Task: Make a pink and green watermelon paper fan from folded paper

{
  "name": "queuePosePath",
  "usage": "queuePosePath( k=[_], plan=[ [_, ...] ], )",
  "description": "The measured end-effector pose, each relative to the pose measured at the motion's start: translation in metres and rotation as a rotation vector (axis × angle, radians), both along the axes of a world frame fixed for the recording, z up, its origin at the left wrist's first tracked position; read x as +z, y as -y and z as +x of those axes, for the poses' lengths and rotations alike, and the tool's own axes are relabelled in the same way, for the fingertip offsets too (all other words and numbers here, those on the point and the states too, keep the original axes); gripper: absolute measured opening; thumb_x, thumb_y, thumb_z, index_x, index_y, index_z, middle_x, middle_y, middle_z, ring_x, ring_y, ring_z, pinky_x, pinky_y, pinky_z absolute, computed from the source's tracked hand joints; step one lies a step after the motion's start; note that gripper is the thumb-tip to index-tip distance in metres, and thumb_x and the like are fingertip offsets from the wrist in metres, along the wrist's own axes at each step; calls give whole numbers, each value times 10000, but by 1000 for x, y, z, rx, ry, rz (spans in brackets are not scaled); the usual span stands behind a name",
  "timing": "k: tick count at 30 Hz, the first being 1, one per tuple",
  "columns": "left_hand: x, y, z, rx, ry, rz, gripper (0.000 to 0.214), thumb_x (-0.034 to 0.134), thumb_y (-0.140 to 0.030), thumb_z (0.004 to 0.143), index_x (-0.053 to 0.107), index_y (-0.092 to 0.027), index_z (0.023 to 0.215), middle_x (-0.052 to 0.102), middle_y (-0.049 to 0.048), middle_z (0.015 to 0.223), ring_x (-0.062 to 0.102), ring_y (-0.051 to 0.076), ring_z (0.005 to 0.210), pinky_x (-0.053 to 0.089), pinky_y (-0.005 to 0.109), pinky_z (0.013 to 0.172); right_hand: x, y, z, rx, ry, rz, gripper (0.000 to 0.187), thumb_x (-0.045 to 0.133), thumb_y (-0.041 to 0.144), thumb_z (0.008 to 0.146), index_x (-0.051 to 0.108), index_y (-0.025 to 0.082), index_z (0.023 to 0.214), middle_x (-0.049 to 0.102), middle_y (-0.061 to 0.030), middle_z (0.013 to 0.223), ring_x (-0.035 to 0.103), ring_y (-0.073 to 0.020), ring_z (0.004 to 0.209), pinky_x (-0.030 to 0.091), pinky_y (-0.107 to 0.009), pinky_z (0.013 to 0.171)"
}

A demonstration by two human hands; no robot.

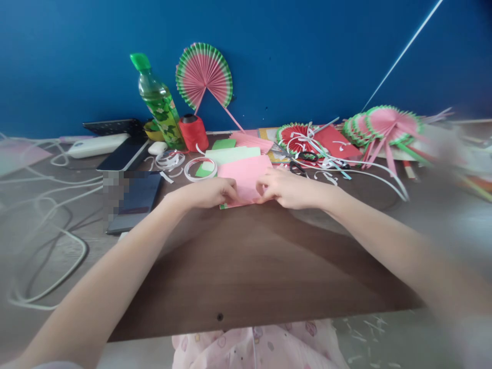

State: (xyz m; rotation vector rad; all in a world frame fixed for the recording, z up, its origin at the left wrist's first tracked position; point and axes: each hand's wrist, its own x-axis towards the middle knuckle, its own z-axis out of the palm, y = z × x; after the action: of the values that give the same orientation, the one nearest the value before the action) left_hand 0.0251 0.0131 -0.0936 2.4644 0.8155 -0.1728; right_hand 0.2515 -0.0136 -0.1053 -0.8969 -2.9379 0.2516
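A sheet of pink paper (246, 171) lies flat on the brown table, with a narrow folded strip and a bit of green along its near edge. My left hand (220, 191) pinches that near edge at its left end, fingers curled. Farther right along the same edge, my right hand (282, 187) is closed on the paper, thumb and fingers together. Under and behind the sheet are pale green paper (249, 151) and darker green paper (223, 144). A roll of white tape (186, 170) lies just beyond my left hand. Scissors (298, 168) rest behind my right hand.
A pleated pink-and-green fan (203, 72) leans against the blue wall beside a green-capped bottle (163, 110) and red thread spool (194, 134). More fans (392, 123) and white paper strips lie right. Cables (82, 251) and a dark phone-like slab (138, 200) are left.
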Motion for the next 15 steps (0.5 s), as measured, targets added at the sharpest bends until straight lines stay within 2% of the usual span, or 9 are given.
queuePosePath(
  k=[4, 8, 12, 15],
  plan=[
    [7, 5, 4, -9, -42, 40, 414, 378, -45, 657, 702, -180, 877, 556, 26, 858, 493, 120, 743, 361, 205, 688, 7, 11, -10, -55, 78, -44, 438, 426, -41, 713, 709, 164, 977, 555, -79, 829, 461, -164, 781, 325, -279, 661],
    [9, 4, 4, -32, -64, 59, 359, 387, -84, 678, 701, -175, 824, 548, 31, 859, 491, 122, 734, 363, 213, 706, 7, 11, -9, -86, 75, -65, 437, 418, -33, 710, 710, 183, 954, 526, -57, 790, 433, -141, 703, 285, -264, 592],
    [9, 0, 1, -7, -67, 43, 380, 427, -159, 727, 697, -222, 987, 529, 14, 836, 487, 115, 744, 364, 187, 699, 4, 5, -4, -74, 30, -92, 385, 423, 10, 754, 714, 192, 928, 506, -40, 747, 420, -125, 653, 272, -256, 578],
    [8, -3, -2, 15, -55, -35, 423, 438, -161, 732, 664, -223, 1084, 542, 8, 812, 494, 105, 718, 366, 174, 673, 1, 3, -2, -70, 2, -112, 360, 430, 34, 776, 718, 192, 924, 498, -33, 732, 412, -116, 628, 271, -249, 577]
  ],
)
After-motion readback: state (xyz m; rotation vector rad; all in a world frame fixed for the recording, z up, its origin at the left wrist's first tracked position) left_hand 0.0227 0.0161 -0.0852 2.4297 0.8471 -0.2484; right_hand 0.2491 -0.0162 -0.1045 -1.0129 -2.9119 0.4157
